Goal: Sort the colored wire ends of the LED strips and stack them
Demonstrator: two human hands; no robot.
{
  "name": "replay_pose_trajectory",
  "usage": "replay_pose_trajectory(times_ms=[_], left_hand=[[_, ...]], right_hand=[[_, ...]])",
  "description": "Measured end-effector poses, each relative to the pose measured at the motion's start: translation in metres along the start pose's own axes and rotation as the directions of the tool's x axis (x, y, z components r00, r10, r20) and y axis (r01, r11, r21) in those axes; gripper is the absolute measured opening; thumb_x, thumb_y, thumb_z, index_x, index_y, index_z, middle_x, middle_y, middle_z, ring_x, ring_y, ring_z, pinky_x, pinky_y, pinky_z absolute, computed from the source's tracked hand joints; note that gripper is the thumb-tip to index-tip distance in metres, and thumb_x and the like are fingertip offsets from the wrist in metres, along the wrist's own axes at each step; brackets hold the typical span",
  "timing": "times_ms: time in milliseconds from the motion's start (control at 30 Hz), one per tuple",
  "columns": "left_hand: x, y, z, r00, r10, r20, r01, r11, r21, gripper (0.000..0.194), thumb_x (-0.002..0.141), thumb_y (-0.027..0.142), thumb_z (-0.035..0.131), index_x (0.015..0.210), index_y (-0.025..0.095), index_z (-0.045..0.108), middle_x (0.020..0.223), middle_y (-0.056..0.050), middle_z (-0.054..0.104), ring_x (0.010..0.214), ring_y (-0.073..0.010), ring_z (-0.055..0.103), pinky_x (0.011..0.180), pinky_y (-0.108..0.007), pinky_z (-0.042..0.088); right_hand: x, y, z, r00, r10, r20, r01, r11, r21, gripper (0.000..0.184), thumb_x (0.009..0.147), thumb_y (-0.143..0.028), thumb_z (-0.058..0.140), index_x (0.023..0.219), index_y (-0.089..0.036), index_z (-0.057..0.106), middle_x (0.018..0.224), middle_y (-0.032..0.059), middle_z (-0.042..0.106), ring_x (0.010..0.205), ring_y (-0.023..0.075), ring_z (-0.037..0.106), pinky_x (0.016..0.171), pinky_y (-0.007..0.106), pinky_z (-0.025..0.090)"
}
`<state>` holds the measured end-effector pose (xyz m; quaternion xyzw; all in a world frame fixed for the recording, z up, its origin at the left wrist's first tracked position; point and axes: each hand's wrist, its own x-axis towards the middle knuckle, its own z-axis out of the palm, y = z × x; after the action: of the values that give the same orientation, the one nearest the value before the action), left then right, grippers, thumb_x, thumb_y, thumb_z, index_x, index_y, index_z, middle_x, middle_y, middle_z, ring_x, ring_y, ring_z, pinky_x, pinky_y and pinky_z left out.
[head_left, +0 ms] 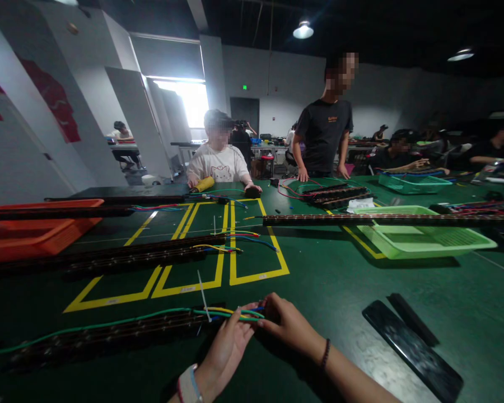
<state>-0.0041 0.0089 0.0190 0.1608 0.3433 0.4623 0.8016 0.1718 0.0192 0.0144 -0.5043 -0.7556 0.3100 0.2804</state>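
Note:
A long dark cable bundle (121, 334) lies along the near left of the green table. Green, yellow and blue wires (224, 311) come out of its right end, with a green wire running along its top. A white cable tie (203, 296) sticks up near that end. My left hand (229, 347) is closed around the loose wires from below, palm turned up. At their tips, my right hand (283, 320) is closed with thumb and fingers pinched on the wire ends. The fingers partly hide the tips.
Behind lie more dark bundles (151, 252) across yellow tape outlines (260, 276). An orange basket (37, 240) is left, a light green basket (428, 249) right. A phone (411, 350) lies near right. Across the table are a seated person (220, 162) and a standing person (325, 134).

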Motion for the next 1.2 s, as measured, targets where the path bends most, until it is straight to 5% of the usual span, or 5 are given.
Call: replay_pose_trajectory(times_ms=[167, 300, 633, 1000, 1200], left_hand=[[0.002, 0.002, -0.001, 1.000, -0.018, -0.023, 0.018, 1.000, -0.024, 0.035, 0.087, 0.015, 0.051, 0.122, 0.015, 0.055, 0.118, -0.014, 0.064, 0.115, -0.0235, 0.057, 0.104, -0.041, 0.038], [0.004, 0.001, -0.002, 1.000, -0.018, 0.001, 0.018, 0.998, -0.061, 0.029, 0.086, 0.014, 0.053, 0.114, 0.014, 0.060, 0.113, -0.013, 0.067, 0.114, -0.0229, 0.057, 0.102, -0.039, 0.040], [0.004, 0.000, 0.000, 0.998, 0.016, 0.057, -0.009, 0.994, -0.112, 0.017, 0.085, 0.010, 0.053, 0.097, 0.012, 0.065, 0.100, -0.011, 0.070, 0.105, -0.0219, 0.062, 0.097, -0.038, 0.045], [0.006, -0.005, 0.002, 0.976, 0.097, -0.195, -0.089, 0.995, 0.052, 0.008, 0.087, 0.014, 0.053, 0.089, 0.013, 0.060, 0.084, -0.008, 0.069, 0.089, -0.0184, 0.067, 0.092, -0.037, 0.049], [0.003, -0.003, 0.000, 0.994, 0.063, -0.090, -0.062, 0.998, 0.009, 0.008, 0.088, 0.016, 0.052, 0.085, 0.013, 0.059, 0.091, -0.012, 0.070, 0.100, -0.0228, 0.065, 0.097, -0.042, 0.045]], right_hand=[[0.001, 0.000, 0.001, 0.996, -0.074, -0.040, 0.073, 0.997, -0.034, 0.032, 0.082, -0.027, 0.063, 0.111, -0.021, 0.051, 0.095, 0.0033, 0.063, 0.082, 0.0157, 0.059, 0.071, 0.026, 0.047], [0.000, 0.003, 0.005, 0.965, -0.248, -0.085, 0.208, 0.922, -0.328, 0.026, 0.084, -0.021, 0.060, 0.110, -0.023, 0.056, 0.114, 0.0085, 0.055, 0.094, 0.0190, 0.058, 0.080, 0.031, 0.048], [-0.004, -0.002, -0.003, 0.902, -0.430, -0.031, 0.342, 0.758, -0.556, 0.013, 0.091, -0.019, 0.051, 0.100, -0.018, 0.060, 0.110, 0.0105, 0.057, 0.082, 0.0160, 0.057, 0.073, 0.028, 0.047], [0.007, 0.001, -0.009, 0.909, -0.409, -0.084, 0.337, 0.838, -0.428, 0.008, 0.087, -0.014, 0.056, 0.091, -0.020, 0.060, 0.082, 0.0023, 0.063, 0.076, 0.0145, 0.054, 0.071, 0.025, 0.041], [0.036, 0.018, -0.006, 0.872, -0.416, -0.258, 0.315, 0.881, -0.353, 0.011, 0.090, -0.015, 0.053, 0.086, -0.018, 0.064, 0.082, 0.0030, 0.066, 0.078, 0.0149, 0.058, 0.075, 0.026, 0.041]])
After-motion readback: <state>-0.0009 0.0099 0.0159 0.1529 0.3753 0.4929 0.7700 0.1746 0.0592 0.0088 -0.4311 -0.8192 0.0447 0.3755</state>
